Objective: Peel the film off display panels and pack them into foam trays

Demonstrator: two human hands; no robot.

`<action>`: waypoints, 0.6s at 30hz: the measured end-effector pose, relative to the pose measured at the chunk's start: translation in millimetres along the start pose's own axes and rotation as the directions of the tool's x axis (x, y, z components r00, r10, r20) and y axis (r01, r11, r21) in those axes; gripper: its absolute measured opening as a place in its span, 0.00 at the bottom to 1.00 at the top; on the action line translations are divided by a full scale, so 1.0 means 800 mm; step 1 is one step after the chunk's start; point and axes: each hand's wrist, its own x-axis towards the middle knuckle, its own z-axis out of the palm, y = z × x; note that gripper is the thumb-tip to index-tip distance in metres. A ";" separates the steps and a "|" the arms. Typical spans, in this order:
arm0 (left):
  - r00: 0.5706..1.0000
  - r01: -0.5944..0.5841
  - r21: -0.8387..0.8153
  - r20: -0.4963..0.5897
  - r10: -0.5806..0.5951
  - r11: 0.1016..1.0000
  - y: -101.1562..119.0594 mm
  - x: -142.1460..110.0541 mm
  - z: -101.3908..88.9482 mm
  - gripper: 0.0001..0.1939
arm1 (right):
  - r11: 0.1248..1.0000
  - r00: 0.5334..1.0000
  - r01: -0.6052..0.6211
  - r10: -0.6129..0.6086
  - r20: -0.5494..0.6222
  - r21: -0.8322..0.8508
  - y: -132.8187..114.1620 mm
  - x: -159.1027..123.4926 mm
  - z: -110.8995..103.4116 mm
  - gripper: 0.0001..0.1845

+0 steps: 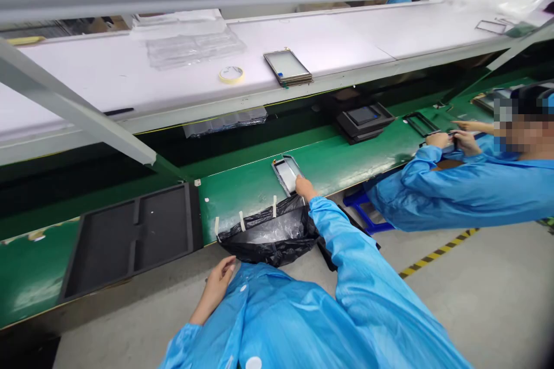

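Note:
My right hand reaches out over the green bench and grips the near right corner of a flat tablet-sized screen panel. The panel has a pale middle and a dark and grey frame, and lies on the bench surface or just above it; I cannot tell which. Close to my body, by the bench's front edge, my left hand hangs with loosely bent fingers and nothing in them. Between my hands, a black plastic bag is fixed to the bench edge with strips of pale tape. Clear film shows inside it.
A black divided tray lies left on the green bench. Dark foam-like trays stand farther right. A white shelf above holds stacked panels and a tape roll. A co-worker in blue handles parts at right.

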 end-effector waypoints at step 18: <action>0.972 0.131 -0.442 0.234 -0.027 0.888 0.056 0.058 0.018 0.22 | 0.682 0.870 -0.004 0.363 -0.333 0.732 0.029 -0.125 -0.024 0.26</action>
